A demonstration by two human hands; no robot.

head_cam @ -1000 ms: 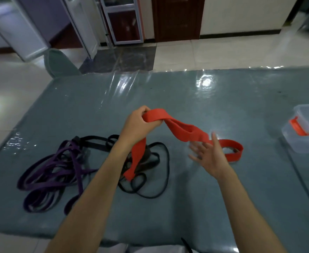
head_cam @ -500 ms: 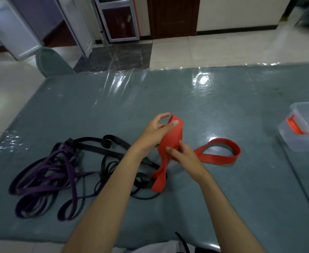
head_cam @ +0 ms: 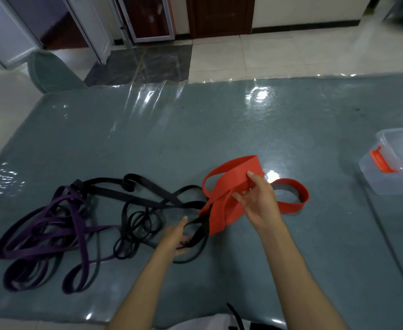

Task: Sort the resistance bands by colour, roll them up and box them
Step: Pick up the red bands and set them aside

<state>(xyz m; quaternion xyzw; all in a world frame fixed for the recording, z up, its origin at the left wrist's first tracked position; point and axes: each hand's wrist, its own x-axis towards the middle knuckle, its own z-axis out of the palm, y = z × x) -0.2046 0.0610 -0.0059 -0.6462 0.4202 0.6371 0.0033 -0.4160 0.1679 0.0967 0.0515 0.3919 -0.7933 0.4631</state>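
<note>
A wide red resistance band point(head_cam: 231, 184) is folded into loops over the middle of the table; my right hand point(head_cam: 258, 198) grips its folded part, and one loop lies flat to the right. My left hand point(head_cam: 175, 236) is down at the tangle of black bands point(head_cam: 148, 201), its fingers curled around a black strand. A heap of purple bands point(head_cam: 50, 236) lies at the left, partly tangled with the black ones. A clear plastic box point(head_cam: 395, 165) with an orange latch stands at the right edge.
The table point(head_cam: 195, 129) is covered in grey-green cloth under shiny clear film. Tiled floor, a green chair back point(head_cam: 50, 72) and doors lie beyond its far edge. A dark strap end point(head_cam: 236, 315) shows at the near edge.
My left hand has let go of the red band and dropped down-left onto a black strand. My right hand now holds the red band alone, a little further right.
</note>
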